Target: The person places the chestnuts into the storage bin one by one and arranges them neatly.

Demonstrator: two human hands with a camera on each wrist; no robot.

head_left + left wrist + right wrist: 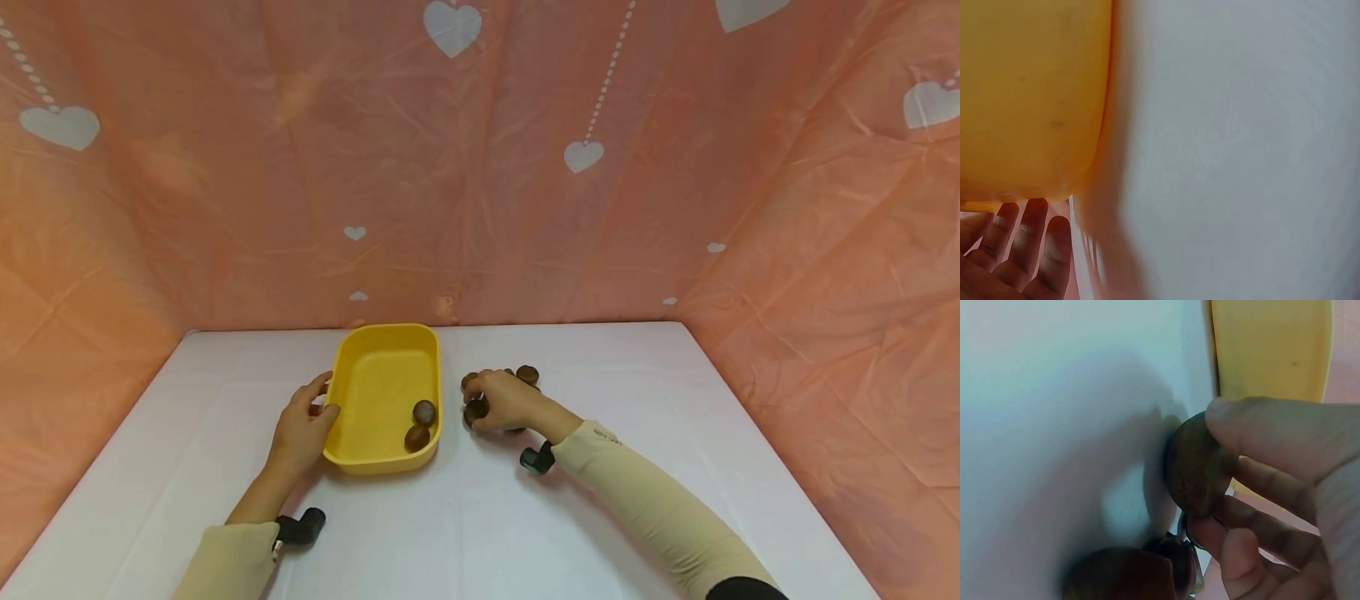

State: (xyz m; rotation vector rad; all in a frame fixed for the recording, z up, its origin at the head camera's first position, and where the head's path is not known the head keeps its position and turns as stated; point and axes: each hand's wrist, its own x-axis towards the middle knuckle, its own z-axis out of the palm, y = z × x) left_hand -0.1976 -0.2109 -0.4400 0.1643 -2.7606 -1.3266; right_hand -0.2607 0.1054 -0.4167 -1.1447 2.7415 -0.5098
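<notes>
A yellow plastic tray (382, 367) stands on the white table, with two brown chestnuts (423, 413) lying at its near right end. My left hand (300, 429) is at the tray's left side, its relaxed fingers (1029, 240) touching the outer wall and the thumb at the rim. To the right of the tray, my right hand (510, 404) pinches a chestnut (1197, 465) between thumb and fingers, low over the table. More chestnuts (527, 375) lie around and behind this hand, which partly hides them.
The white tabletop (465, 525) reaches back to an orange cloth (480, 183) printed with pale hearts, which also hangs at both sides. A small black device (302, 527) sits at the left wrist and another device (537, 458) at the right.
</notes>
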